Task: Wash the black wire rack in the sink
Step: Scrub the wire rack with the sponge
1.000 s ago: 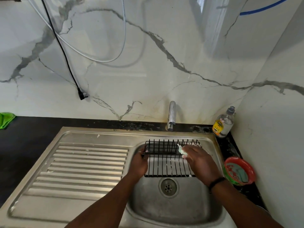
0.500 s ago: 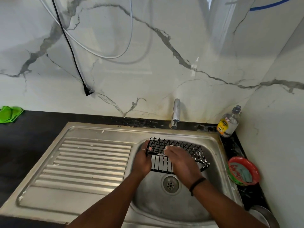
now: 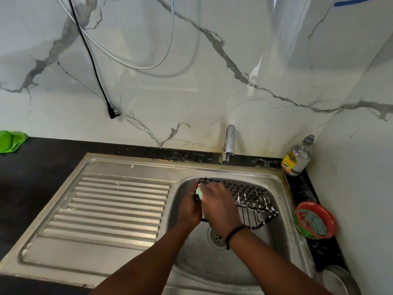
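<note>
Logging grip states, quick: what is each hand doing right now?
Left hand: grips the left end of the black wire rack.
Right hand: holds a soapy green sponge against the rack.

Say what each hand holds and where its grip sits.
The left hand grips the black wire rack at its left end. The right hand holds a soapy green scrubber against that same end.

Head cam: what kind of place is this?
Most likely a home kitchen: a stainless steel sink with ribbed drainboard set in a black countertop, a faucet on a marble-look wall, and a dish soap bottle.
</note>
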